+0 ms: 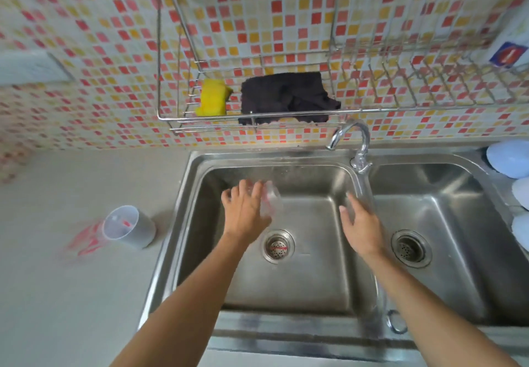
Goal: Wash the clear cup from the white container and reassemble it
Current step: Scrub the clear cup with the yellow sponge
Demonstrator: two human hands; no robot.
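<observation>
Head view: steel double sink, brushed and shiny, round perforated drain in the left basin. Left hand over that basin, fingers curled round the clear cup: thin see-through plastic, blurred, apparently cylindrical, long axis seemingly running from the palm up toward the wall, though which end is the mouth cannot be told. Right hand apart from it, near the basin divider, fingers straight and relaxed, holding nothing. Curved chrome tap above the divider, spout turned left. Left of the sink, on the pale matte surface, white container: smooth cylinder, tilted, open mouth facing up and left, something red inside. Beside it a blurred red-and-clear shape. On the mosaic-tiled wall, a wire rack with a yellow sponge and a dark cloth.
</observation>
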